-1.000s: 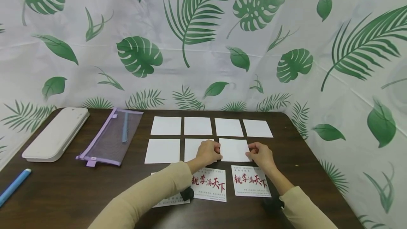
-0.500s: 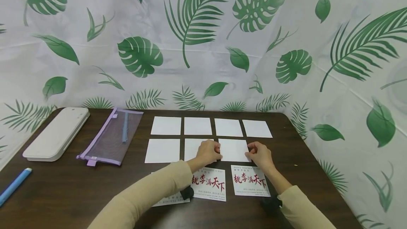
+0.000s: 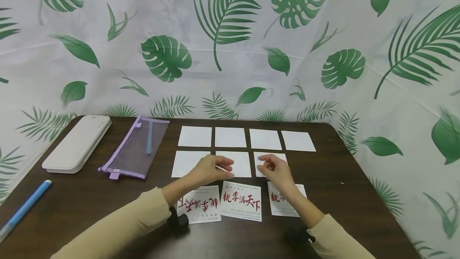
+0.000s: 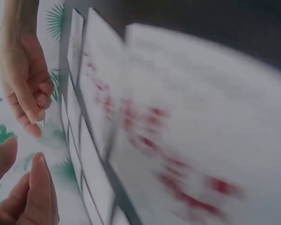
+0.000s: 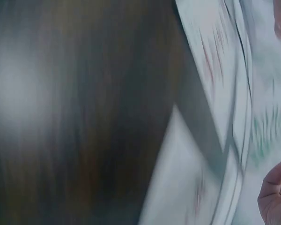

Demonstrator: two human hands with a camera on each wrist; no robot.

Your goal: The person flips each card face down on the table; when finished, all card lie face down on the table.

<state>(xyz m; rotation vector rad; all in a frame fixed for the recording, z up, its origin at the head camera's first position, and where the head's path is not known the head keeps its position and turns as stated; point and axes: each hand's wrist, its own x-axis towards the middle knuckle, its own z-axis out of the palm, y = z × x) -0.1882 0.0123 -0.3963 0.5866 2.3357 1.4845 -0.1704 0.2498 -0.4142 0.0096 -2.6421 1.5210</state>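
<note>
My left hand (image 3: 206, 170) hovers over the left blank white card (image 3: 185, 162) of the second row, thumb and fingers apart with nothing between them. My right hand (image 3: 278, 173) overlaps the right blank card (image 3: 259, 162) of that row; its fingers are loosely bent and hold nothing. Between them lies the middle blank card (image 3: 240, 165), uncovered. Nearest me are three printed cards with red characters: the left one (image 3: 201, 205) upside down, the centre one (image 3: 241, 207) upright, the right one (image 3: 282, 209) partly behind my right hand. In the left wrist view, both hands' fingers (image 4: 40, 187) are empty.
Several more blank cards (image 3: 230, 137) form the back row. On the left lie a white case (image 3: 77, 145), a purple-edged mesh pouch (image 3: 138, 149) with a blue item inside, and a blue pen (image 3: 26, 209). A leaf-patterned cloth (image 3: 230, 71) hangs behind the table (image 3: 341, 207).
Both hands have left the right blank card of the second row. My left hand has moved left, uncovering the middle blank card; my right hand has lifted and shifted slightly left. The head view has shifted.
</note>
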